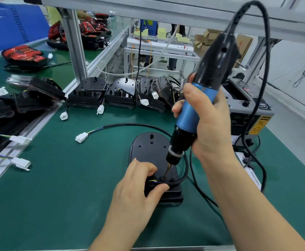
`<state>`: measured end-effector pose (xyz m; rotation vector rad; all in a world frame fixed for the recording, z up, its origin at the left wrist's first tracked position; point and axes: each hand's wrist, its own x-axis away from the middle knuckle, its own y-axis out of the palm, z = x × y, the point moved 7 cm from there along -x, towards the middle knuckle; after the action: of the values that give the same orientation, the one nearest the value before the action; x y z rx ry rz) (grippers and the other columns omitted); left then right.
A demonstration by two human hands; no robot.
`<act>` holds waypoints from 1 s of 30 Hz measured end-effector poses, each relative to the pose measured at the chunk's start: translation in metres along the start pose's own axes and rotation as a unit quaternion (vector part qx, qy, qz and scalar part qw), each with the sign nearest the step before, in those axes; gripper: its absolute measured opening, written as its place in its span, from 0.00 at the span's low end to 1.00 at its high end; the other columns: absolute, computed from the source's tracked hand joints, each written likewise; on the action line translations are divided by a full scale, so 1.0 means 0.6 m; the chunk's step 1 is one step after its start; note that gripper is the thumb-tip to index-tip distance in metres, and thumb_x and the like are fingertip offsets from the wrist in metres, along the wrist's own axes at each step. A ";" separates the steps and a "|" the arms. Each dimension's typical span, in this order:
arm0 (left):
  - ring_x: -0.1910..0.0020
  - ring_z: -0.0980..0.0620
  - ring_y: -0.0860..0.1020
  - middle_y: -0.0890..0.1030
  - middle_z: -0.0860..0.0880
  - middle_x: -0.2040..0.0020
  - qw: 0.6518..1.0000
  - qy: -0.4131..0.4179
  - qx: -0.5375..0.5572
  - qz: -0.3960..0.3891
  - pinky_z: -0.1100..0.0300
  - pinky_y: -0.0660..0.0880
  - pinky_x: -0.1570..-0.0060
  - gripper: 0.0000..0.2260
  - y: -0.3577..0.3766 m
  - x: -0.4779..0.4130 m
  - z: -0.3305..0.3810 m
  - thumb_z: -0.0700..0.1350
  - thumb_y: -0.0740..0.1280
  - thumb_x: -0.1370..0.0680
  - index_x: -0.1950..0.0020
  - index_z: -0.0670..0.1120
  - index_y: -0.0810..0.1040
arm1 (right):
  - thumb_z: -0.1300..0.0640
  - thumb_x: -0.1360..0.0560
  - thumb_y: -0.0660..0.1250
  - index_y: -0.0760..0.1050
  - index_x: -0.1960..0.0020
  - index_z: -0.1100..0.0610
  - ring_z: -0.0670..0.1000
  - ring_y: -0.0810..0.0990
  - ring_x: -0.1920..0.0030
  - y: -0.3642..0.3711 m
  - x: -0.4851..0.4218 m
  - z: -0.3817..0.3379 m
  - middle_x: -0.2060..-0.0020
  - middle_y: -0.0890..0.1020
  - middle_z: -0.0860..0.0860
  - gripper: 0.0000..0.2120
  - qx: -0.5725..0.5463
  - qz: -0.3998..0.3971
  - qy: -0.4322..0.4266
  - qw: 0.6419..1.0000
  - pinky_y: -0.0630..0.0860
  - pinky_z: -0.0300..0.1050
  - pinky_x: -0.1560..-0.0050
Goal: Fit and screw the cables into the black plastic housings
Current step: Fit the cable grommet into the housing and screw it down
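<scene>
Left hand (pixel 137 185) pinches cable (pixel 130 124) against housing (pixel 148 147); right hand (pixel 211 127) wraps the tilted screwdriver (pixel 189 113). Its angled bit (pixel 168 169) could slip, stripping the screw (pixel 163 178).

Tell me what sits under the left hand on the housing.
The left hand pinches the cable end with yellow-blue wires on the black housing. The surface beneath its palm is covered.

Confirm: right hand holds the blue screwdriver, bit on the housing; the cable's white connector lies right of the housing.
One error: the head view shows the white connector lying left of the housing. The right hand does hold the blue screwdriver, bit on the housing.
</scene>
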<state>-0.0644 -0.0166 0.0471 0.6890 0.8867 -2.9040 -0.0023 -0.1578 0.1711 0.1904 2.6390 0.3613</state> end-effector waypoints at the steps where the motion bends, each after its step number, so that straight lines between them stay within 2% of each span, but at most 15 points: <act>1: 0.47 0.71 0.68 0.72 0.60 0.54 1.000 0.009 -0.005 -0.002 0.81 0.61 0.49 0.14 0.000 -0.001 0.002 0.49 0.75 0.30 0.51 0.58 0.73 | 0.57 0.29 0.69 0.72 0.50 0.55 0.50 0.78 0.70 -0.015 -0.002 0.000 0.65 0.80 0.45 0.11 -0.004 0.017 0.008 1.000 0.76 0.42 0.66; 3: 0.48 0.71 0.68 0.71 0.58 0.56 1.000 0.026 -0.017 -0.005 0.79 0.63 0.50 0.11 0.000 -0.002 0.006 0.48 0.75 0.30 0.51 0.56 0.79 | 0.55 0.29 0.70 0.71 0.50 0.55 0.49 0.78 0.71 -0.054 -0.003 0.003 0.68 0.79 0.44 0.11 -0.020 0.057 0.036 0.998 0.76 0.41 0.67; 7: 0.45 0.80 0.65 0.75 0.56 0.57 0.999 0.045 -0.014 0.005 0.82 0.63 0.49 0.06 -0.002 -0.003 0.008 0.45 0.76 0.32 0.57 0.52 0.84 | 0.51 0.30 0.72 0.73 0.50 0.56 0.49 0.80 0.70 -0.161 0.009 0.012 0.71 0.79 0.46 0.14 -0.043 0.170 0.111 0.978 0.77 0.40 0.67; 9: 0.46 0.79 0.67 0.75 0.56 0.58 0.999 0.048 -0.010 0.001 0.81 0.67 0.55 0.06 -0.001 -0.005 0.010 0.45 0.77 0.32 0.59 0.52 0.84 | 0.51 0.30 0.73 0.75 0.52 0.56 0.48 0.80 0.70 -0.223 0.023 0.014 0.71 0.80 0.48 0.13 -0.036 0.243 0.142 0.959 0.78 0.40 0.68; 10: 0.46 0.79 0.67 0.75 0.56 0.58 0.999 0.053 -0.013 -0.003 0.79 0.69 0.62 0.06 0.000 -0.007 0.013 0.46 0.78 0.32 0.59 0.53 0.83 | 0.50 0.30 0.73 0.76 0.53 0.56 0.48 0.79 0.71 -0.253 0.032 0.014 0.70 0.79 0.49 0.11 -0.034 0.278 0.157 0.947 0.78 0.40 0.68; 11: 0.45 0.80 0.66 0.76 0.56 0.59 0.998 0.057 -0.019 -0.005 0.79 0.67 0.68 0.06 0.000 -0.008 0.016 0.46 0.77 0.33 0.59 0.53 0.83 | 0.50 0.30 0.73 0.76 0.55 0.55 0.48 0.78 0.72 -0.282 0.042 0.014 0.70 0.78 0.49 0.11 -0.035 0.310 0.171 0.934 0.77 0.40 0.70; 12: 0.45 0.82 0.64 0.77 0.55 0.59 0.998 0.057 -0.020 -0.005 0.79 0.63 0.69 0.06 0.000 -0.008 0.017 0.46 0.78 0.33 0.60 0.53 0.83 | 0.49 0.31 0.74 0.76 0.57 0.54 0.48 0.77 0.74 -0.309 0.052 0.016 0.69 0.78 0.49 0.11 -0.034 0.338 0.186 0.922 0.77 0.40 0.71; 14: 0.45 0.84 0.62 0.77 0.55 0.59 0.999 0.043 -0.010 -0.004 0.78 0.62 0.65 0.08 0.002 -0.007 0.014 0.44 0.79 0.35 0.60 0.53 0.84 | 0.48 0.32 0.74 0.75 0.57 0.54 0.48 0.77 0.77 -0.355 0.073 0.022 0.66 0.77 0.50 0.13 -0.012 0.375 0.222 0.900 0.76 0.40 0.74; 16: 0.46 0.84 0.62 0.77 0.55 0.59 0.999 0.040 -0.009 -0.004 0.76 0.62 0.62 0.09 0.004 -0.006 0.010 0.43 0.79 0.36 0.60 0.54 0.84 | 0.47 0.32 0.75 0.75 0.55 0.55 0.48 0.79 0.77 -0.392 0.088 0.031 0.63 0.77 0.51 0.14 0.013 0.392 0.249 0.885 0.76 0.41 0.76; 18: 0.46 0.84 0.62 0.77 0.55 0.59 0.999 0.041 -0.012 -0.007 0.76 0.63 0.62 0.09 0.005 -0.006 0.010 0.43 0.79 0.36 0.60 0.53 0.84 | 0.47 0.31 0.74 0.74 0.55 0.57 0.50 0.80 0.72 -0.421 0.095 0.040 0.61 0.78 0.53 0.16 0.039 0.402 0.266 0.875 0.76 0.41 0.75; 21: 0.46 0.83 0.63 0.76 0.56 0.59 0.999 0.041 -0.011 -0.009 0.75 0.63 0.62 0.09 0.005 -0.007 0.010 0.43 0.79 0.35 0.60 0.53 0.83 | 0.47 0.30 0.73 0.73 0.53 0.59 0.54 0.79 0.64 -0.452 0.096 0.053 0.58 0.79 0.56 0.17 0.070 0.410 0.287 0.863 0.76 0.46 0.69; 25: 0.45 0.82 0.64 0.75 0.58 0.59 0.999 0.037 -0.011 -0.010 0.77 0.62 0.63 0.09 0.006 -0.008 0.009 0.44 0.79 0.36 0.60 0.55 0.83 | 0.51 0.26 0.70 0.70 0.44 0.63 0.58 0.79 0.63 -0.474 0.088 0.074 0.57 0.78 0.60 0.20 0.094 0.404 0.298 0.860 0.77 0.51 0.64; 30: 0.46 0.83 0.63 0.76 0.58 0.59 0.999 0.040 -0.015 -0.010 0.77 0.62 0.63 0.09 0.007 -0.007 0.007 0.44 0.79 0.36 0.60 0.55 0.83 | 0.51 0.26 0.70 0.69 0.46 0.64 0.61 0.79 0.61 -0.485 0.075 0.082 0.58 0.78 0.61 0.19 0.169 0.383 0.310 0.854 0.79 0.56 0.57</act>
<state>-0.0615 -0.0227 0.0502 0.8025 0.9488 -2.8914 -0.0398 -0.4161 0.0268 1.4944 3.1195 0.2120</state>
